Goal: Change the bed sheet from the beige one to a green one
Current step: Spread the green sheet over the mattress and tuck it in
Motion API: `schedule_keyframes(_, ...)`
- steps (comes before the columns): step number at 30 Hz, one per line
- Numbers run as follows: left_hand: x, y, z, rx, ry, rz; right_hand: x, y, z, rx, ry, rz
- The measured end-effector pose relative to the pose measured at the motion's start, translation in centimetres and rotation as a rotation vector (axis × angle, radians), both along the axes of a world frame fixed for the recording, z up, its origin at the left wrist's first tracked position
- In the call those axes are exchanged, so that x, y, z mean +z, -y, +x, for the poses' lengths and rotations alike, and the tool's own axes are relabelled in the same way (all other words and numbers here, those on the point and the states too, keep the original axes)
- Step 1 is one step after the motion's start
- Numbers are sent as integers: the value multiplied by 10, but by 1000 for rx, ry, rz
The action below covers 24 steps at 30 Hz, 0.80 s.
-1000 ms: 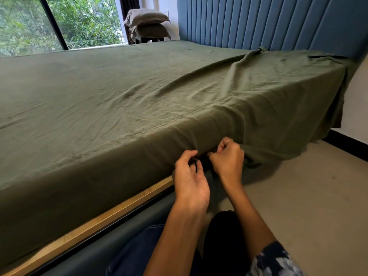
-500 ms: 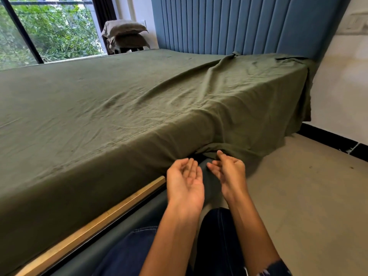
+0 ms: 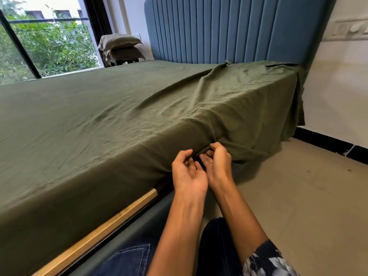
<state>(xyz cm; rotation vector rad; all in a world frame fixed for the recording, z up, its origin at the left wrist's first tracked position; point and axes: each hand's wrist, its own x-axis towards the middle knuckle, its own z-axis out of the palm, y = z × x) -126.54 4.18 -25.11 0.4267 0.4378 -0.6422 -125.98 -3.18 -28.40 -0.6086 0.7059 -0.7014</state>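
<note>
Both hands now curl up at the green sheet (image 3: 123, 124) hem vs flat-palmed 0.5 s ago. Left hand (image 3: 188, 172) loosely curled, holding nothing; right hand (image 3: 217, 162) fingers hooked at the hem, grip unclear. Sheet covers bed, hangs loose at headboard (image 3: 229, 28) corner. Bare floor (image 3: 298, 196) to the right.

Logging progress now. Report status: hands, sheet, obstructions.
Left hand and right hand palm-up, fingers loosely curled at hanging edge of green sheet; grip unclear. Nothing in the way.
</note>
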Motion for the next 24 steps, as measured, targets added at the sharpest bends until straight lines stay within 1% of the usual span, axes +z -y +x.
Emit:
schedule_keyframes(2, 1, 6, 3, 3, -10, -80, 12, 2, -3, 150, 109, 146)
schedule_keyframes(4, -1, 11, 6, 11, 20, -78, 21, 12, -1, 254, 175, 210)
schedule_keyframes(6, -6, 13, 9, 14, 75, -22, 29, 27, 5, 273, 208, 246)
schedule_keyframes(8, -11, 11, 10, -34, 140, 86, 31, 48, 13, 302, 188, 292)
schedule_keyframes(9, -13, 10, 9, -113, 195, 150, 32, 59, 17, 339, 154, 305)
schedule_keyframes(10, -13, 8, 6, -242, 260, 210, 31, 68, 20, 389, 117, 299)
schedule_keyframes(12, -10, 8, -4, -606, 410, 330, 29, 84, 24, 495, 34, 237)
schedule_keyframes(13, -5, 7, -9, -763, 500, 404, 27, 91, 22, 536, -42, 184)
schedule_keyframes(14, -1, 9, -10, -856, 645, 514, 27, 97, 21, 565, -132, 114)
schedule_keyframes(15, 3, 11, -8, -872, 862, 675, 29, 100, 18, 590, -235, 35)
schedule_keyframes(16, 5, 14, -3, -818, 1141, 862, 28, 102, 17, 601, -351, -51)
schedule_keyframes(18, 11, 18, 9, -621, 1725, 1276, 32, 100, 8, 575, -540, -260)
schedule_keyframes(19, 16, 19, 14, -520, 1967, 1472, 28, 100, 5, 495, -595, -374)
schedule_keyframes(20, 19, 19, 19, -356, 2195, 1594, 22, 102, 3, 350, -627, -494)
schedule_keyframes(21, 19, 18, 27, -177, 2423, 1664, 12, 106, 1, 177, -633, -584)
schedule_keyframes(22, 18, 20, 34, -40, 2596, 1724, 1, 112, -2, 31, -601, -587)
schedule_keyframes(23, 17, 22, 41, 41, 2685, 1806, -11, 115, -7, -45, -535, -509)
schedule_keyframes(24, 16, 27, 46, 19, 2713, 1936, -23, 117, -14, -55, -486, -423)
